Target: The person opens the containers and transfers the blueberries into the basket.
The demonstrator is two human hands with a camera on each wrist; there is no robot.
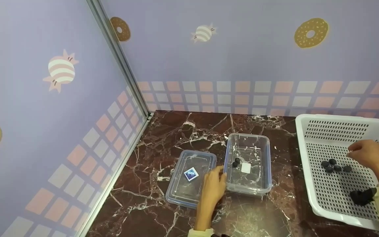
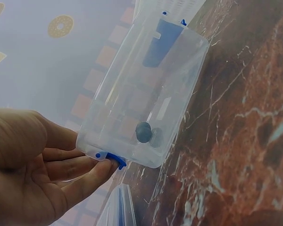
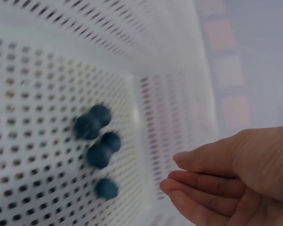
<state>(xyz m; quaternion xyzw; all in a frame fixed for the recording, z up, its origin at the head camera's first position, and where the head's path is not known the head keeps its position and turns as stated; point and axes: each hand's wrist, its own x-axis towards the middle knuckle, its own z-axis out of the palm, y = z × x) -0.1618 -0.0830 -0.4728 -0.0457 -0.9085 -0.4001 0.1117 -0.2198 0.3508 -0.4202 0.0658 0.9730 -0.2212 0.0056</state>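
My left hand (image 1: 214,184) grips the near left side of a clear plastic container (image 1: 254,179). In the left wrist view, the thumb is at its rim and the fingers are by a blue latch (image 2: 117,160). Two blueberries (image 2: 143,132) lie close together inside the container. My right hand (image 1: 370,154) hovers over a white perforated basket (image 1: 309,171), fingers loosely bent, a gap between thumb and fingertips and nothing held. Several blueberries (image 3: 99,156) sit clustered on the basket floor, to the left of that hand in both the head and right wrist views.
A clear lid (image 1: 189,191) with blue edging and a diamond-shaped label lies left of the container, partly behind my left forearm. Patterned wall panels (image 1: 252,59) stand behind and to the left of the dark red marbled table (image 1: 163,131).
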